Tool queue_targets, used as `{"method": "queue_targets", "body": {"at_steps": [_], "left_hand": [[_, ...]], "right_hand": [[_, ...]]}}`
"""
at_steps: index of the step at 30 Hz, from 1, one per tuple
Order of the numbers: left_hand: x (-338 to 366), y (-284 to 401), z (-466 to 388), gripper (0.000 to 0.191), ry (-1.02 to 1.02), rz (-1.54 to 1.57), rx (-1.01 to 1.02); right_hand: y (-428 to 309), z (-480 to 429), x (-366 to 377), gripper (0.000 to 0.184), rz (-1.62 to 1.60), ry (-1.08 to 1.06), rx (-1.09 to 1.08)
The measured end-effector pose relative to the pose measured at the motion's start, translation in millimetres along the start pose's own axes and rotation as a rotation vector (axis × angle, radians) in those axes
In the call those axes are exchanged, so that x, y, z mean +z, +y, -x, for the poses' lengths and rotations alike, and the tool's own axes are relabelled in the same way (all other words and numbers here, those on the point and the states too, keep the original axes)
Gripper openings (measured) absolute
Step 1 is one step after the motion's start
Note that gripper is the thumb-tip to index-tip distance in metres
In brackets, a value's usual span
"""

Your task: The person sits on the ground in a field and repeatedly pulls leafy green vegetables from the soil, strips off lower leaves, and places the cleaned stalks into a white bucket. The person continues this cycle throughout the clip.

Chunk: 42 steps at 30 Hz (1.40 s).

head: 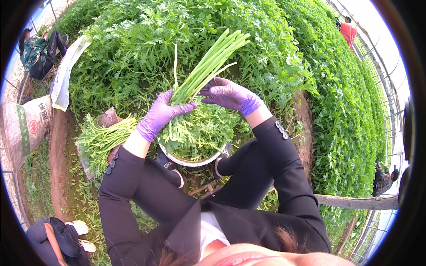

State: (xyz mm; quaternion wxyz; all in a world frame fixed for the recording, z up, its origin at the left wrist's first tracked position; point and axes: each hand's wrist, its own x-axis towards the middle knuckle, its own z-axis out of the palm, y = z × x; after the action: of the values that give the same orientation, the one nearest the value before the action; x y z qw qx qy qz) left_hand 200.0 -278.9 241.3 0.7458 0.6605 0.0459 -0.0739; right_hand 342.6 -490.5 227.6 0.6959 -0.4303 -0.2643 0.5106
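My left hand (166,114), in a purple glove, grips a bunch of leafy greens around its lower part. The long bare stems (213,63) point up and to the right, and the leaves hang below my thumb. One pale stem stands apart on the left of the bunch. My right hand (231,94), gloved alike, is at the right side of the bunch with bent fingers close to the stems; whether it pinches anything is hidden. Beneath both hands, between my feet, a round white-rimmed tub (193,163) is heaped with cut leaves (199,136).
Left of the tub lies a pile of cut greens (108,136). A printed woven sack (28,128) and a plastic bag (68,73) are farther left. Dense leafy plants (213,20) grow ahead and right. A wooden pole (356,201) is at right. Other people sit around the edges.
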Motion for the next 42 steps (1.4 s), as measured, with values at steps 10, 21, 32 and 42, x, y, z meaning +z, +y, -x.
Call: {"method": "queue_targets", "body": {"at_steps": [10, 21, 32, 42], "left_hand": [[17.8, 9.5, 2.8, 0.045, -0.275, -0.112, -0.164], [36.4, 18.2, -9.7, 0.059, -0.169, 0.328, -0.162], [5.1, 17.0, -38.6, 0.025, 0.053, 1.079, 0.339], [38.2, 17.9, -39.2, 0.030, 0.181, 0.489, 0.455]], "right_hand": [[-35.4, -12.6, 22.9, 0.068, -0.350, 0.131, -0.509], [-39.1, -12.7, 74.9, 0.021, 0.423, 0.450, -0.663], [13.5, -5.8, 31.0, 0.048, 0.403, 0.677, -0.416], [21.9, -45.7, 73.5, 0.030, -0.712, 0.490, -0.120]]}}
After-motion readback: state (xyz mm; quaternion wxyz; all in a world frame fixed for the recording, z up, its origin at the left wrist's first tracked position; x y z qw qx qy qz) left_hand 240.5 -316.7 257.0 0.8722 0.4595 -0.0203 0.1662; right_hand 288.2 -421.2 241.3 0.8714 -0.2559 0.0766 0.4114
